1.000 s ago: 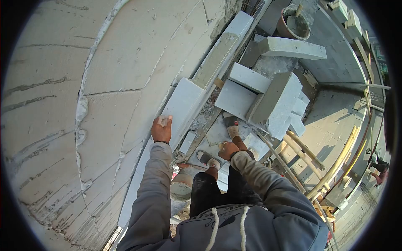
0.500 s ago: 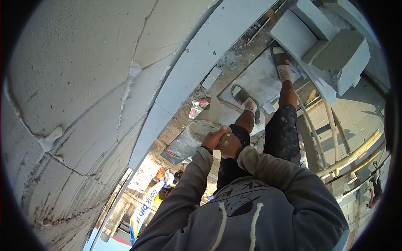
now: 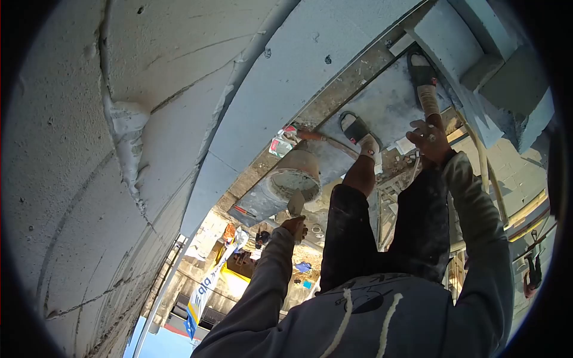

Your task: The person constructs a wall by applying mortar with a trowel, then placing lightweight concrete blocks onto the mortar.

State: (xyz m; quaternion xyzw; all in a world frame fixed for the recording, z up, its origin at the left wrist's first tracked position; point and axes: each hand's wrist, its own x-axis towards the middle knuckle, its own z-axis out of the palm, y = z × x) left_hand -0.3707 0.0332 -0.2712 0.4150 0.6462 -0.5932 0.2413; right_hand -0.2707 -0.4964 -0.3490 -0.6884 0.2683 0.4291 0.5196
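My left hand [image 3: 294, 226] is closed around the handle of a small trowel [image 3: 295, 203], its flat grey blade pointing away from me. In this view the blade overlaps the near rim of a round bucket [image 3: 293, 177] with grey, pasty mortar inside. Away to the right, my right hand [image 3: 431, 142] is held over my right shin, its fingers apart and partly bent, with pale smears on the skin. Nothing shows in it.
A rough block wall [image 3: 149, 119] with filled joints rises at left, above a pale ledge [image 3: 286, 77]. My sandalled feet stand on a dusty board [image 3: 382, 95]. Cut blocks [image 3: 513, 83] sit at upper right by bamboo poles [image 3: 477, 143]. A banner [image 3: 206, 289] hangs below.
My hands, together beside the bucket before, have parted. The right swung out over my right leg; the left moved down, and the trowel now shows in it. The view has shifted.
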